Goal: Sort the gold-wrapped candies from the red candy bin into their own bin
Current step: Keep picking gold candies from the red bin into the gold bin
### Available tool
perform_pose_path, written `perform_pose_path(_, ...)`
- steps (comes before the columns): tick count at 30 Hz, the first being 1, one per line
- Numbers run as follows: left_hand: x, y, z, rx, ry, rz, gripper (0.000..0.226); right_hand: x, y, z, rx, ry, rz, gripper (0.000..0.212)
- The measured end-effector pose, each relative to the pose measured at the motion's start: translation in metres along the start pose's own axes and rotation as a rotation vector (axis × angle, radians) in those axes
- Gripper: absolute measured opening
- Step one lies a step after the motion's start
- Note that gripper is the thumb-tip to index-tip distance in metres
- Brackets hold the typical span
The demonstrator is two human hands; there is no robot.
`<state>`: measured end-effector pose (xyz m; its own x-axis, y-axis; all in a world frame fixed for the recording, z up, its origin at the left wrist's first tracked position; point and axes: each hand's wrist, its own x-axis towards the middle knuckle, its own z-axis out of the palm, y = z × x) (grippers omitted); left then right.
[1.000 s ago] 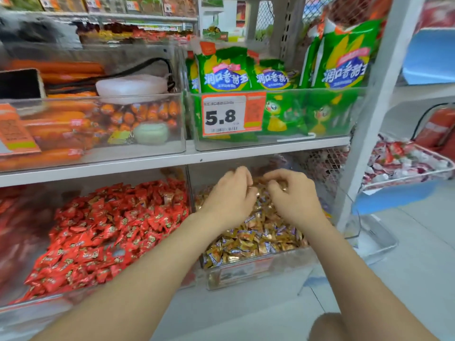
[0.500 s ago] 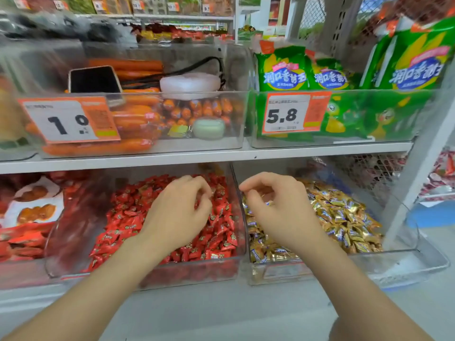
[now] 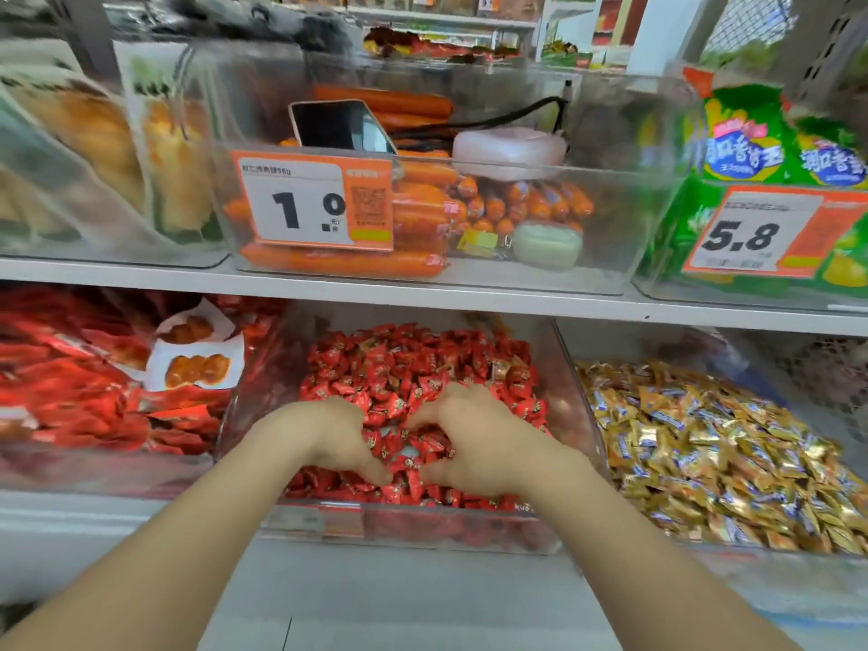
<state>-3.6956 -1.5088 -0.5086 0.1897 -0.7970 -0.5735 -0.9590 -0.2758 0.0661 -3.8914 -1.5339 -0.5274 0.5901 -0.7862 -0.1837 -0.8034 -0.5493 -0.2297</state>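
Note:
A clear bin (image 3: 422, 528) on the lower shelf holds a heap of red candies (image 3: 399, 364). Both my hands are in it near the front. My left hand (image 3: 329, 439) and my right hand (image 3: 479, 444) lie side by side, thumbs toward each other, fingers bent down into the red pile. Nothing shows as held in either hand. One gold-wrapped candy (image 3: 500, 368) lies among the red ones behind my right hand. To the right, a second clear bin (image 3: 570, 368) is full of gold-wrapped candies (image 3: 704, 453).
A bin of red snack packets (image 3: 94, 392) sits left of the candy bin. The white shelf board (image 3: 422, 298) runs close above. On it stand a sausage bin (image 3: 422, 256) with a phone (image 3: 338, 126) and a bin of green corn packets (image 3: 751, 148).
The view and both hands have shifted left, from the gold candy bin to the red candy bin. My hands have dropped into the red pile.

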Motion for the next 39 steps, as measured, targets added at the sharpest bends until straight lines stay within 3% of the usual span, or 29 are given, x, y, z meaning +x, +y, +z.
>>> perform_pose_path(2,0.01,-0.007,-0.002,-0.081,-0.032,-0.017,0.133,0.013,-0.003,0.007,0.082,-0.086,-0.078,0.083)
perform_pose_path(5,0.016,-0.011,0.0,-0.159,0.032,0.028,0.137,0.023,-0.008,0.013,0.003,-0.152,-0.038,0.101)
perform_pose_path(7,0.021,-0.013,0.003,-0.254,0.077,0.098,0.123,0.022,-0.012,0.008,-0.114,-0.148,0.011,0.096)
perform_pose_path(9,0.027,-0.015,0.006,-0.369,0.082,0.179,0.104,0.019,-0.013,-0.005,-0.183,-0.114,0.052,0.073)
perform_pose_path(11,0.031,-0.017,0.004,-0.531,0.113,0.267,0.072,0.013,-0.011,-0.015,-0.187,-0.047,0.102,0.043)
perform_pose_path(13,0.027,-0.017,-0.001,-0.678,0.129,0.356,0.04,0.006,-0.005,-0.019,-0.168,0.024,0.145,0.027)
perform_pose_path(18,0.022,-0.014,-0.006,-0.713,0.237,0.395,0.02,-0.011,0.002,-0.028,-0.071,0.055,0.213,0.026)
perform_pose_path(21,0.026,-0.011,-0.004,-0.592,0.32,0.37,0.023,-0.017,-0.001,-0.03,-0.054,0.091,0.225,0.027)
perform_pose_path(24,0.036,-0.007,0.0,-0.387,0.429,0.243,0.044,-0.013,-0.004,-0.026,-0.015,0.216,0.224,0.034)
perform_pose_path(28,0.05,0.002,0.001,-0.431,0.415,0.107,0.062,0.014,-0.001,-0.019,0.142,0.356,0.234,0.053)
perform_pose_path(30,0.063,0.001,0.001,-0.476,0.389,0.07,0.075,0.028,-0.001,-0.014,0.066,0.3,0.28,0.059)
perform_pose_path(33,0.077,0.0,-0.005,-0.49,0.352,0.027,0.09,0.048,-0.002,-0.007,0.13,0.166,0.276,0.088)
perform_pose_path(36,0.087,0.001,-0.007,-0.525,0.347,0.013,0.083,0.067,-0.002,-0.005,0.161,0.072,0.288,0.107)
perform_pose_path(39,0.092,0.002,-0.006,-0.615,0.334,0.052,0.079,0.076,-0.007,-0.016,0.109,-0.004,0.292,0.104)
